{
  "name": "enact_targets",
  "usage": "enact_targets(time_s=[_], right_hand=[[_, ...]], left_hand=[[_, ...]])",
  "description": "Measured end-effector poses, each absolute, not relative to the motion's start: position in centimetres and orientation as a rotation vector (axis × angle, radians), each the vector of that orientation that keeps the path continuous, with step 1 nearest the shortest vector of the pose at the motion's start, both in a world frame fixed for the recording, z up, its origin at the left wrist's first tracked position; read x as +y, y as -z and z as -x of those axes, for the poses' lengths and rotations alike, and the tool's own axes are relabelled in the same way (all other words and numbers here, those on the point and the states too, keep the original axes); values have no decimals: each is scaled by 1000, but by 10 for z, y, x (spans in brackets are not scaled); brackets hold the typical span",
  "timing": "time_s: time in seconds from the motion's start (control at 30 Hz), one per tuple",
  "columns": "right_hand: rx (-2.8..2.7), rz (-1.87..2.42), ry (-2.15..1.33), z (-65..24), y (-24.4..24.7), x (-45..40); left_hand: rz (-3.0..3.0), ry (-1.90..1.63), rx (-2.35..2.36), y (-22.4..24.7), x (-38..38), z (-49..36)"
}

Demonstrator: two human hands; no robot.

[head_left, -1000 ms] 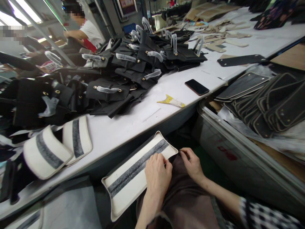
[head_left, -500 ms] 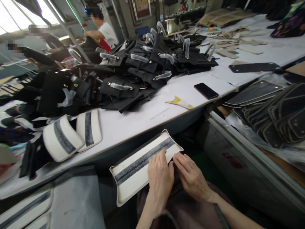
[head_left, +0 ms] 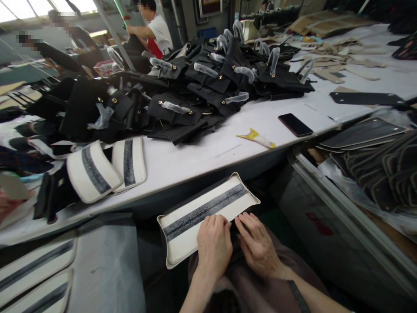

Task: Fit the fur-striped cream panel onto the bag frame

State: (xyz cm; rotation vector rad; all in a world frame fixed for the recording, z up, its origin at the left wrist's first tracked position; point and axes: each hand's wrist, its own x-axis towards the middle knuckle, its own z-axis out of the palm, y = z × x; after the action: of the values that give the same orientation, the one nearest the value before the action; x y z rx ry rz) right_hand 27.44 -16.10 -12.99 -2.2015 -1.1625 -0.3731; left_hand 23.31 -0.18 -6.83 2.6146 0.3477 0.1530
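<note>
A white rectangular bag panel (head_left: 182,252) with a dark grey stripe along its middle rests on my lap, tilted up to the right. Its rim curls up at the corners. My left hand (head_left: 215,243) is closed over the panel's near long edge, fingers bent on the white face and thumb side toward the other hand. Just to the right, my right hand (head_left: 259,248) has its fingers together, fingertips pressed on the same edge near the right corner. The underside of the panel and both thumb tips are hidden.
Black bag pieces with wrapped handles (head_left: 176,107) pile on the white table (head_left: 182,169). More striped panels (head_left: 94,174) lie at left and lower left. A phone (head_left: 295,124) and a yellow-white tube (head_left: 257,138) lie near the edge. Dark panels (head_left: 374,169) fill a bin (head_left: 345,208). People work behind.
The view has shifted, so the table things sit further right. My left hand has slid back toward the panel's near edge, off the grey stripe. My right fingertips stay by that edge.
</note>
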Motion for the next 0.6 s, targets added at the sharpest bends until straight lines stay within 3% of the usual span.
enact_targets(time_s=[0.6], right_hand=[[-1373,2107,320,-250,128,-129]], left_hand=[[-2585,-493,469,71,42,-160]])
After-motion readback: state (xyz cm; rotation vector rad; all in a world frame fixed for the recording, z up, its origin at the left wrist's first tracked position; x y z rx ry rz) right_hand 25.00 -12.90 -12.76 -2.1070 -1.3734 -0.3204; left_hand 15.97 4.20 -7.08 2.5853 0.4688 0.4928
